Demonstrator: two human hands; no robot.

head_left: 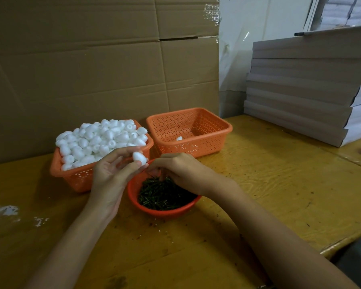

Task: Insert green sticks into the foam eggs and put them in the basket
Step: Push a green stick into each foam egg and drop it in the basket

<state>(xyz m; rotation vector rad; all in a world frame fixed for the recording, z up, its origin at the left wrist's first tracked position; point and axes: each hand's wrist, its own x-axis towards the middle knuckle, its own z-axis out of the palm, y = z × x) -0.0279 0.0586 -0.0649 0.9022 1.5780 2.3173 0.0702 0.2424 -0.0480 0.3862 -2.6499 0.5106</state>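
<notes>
One white foam egg [139, 158] is pinched by left hand [111, 174] | right hand [175, 170] is sunk in thin green sticks [165, 195], grip cannot be told | two orange perforated plastic baskets [79, 176] [196, 147] are seen

Bare left hand [112, 174], right hand [176, 171], forearms, seemingly unsleeved.

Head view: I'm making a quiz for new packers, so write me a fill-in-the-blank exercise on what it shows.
1. The left hand holds a foam ___.
2. The right hand dips into the red bowl of green ___.
3. The right basket holds just ___ white piece.
Missing words: egg; sticks; one.
</notes>
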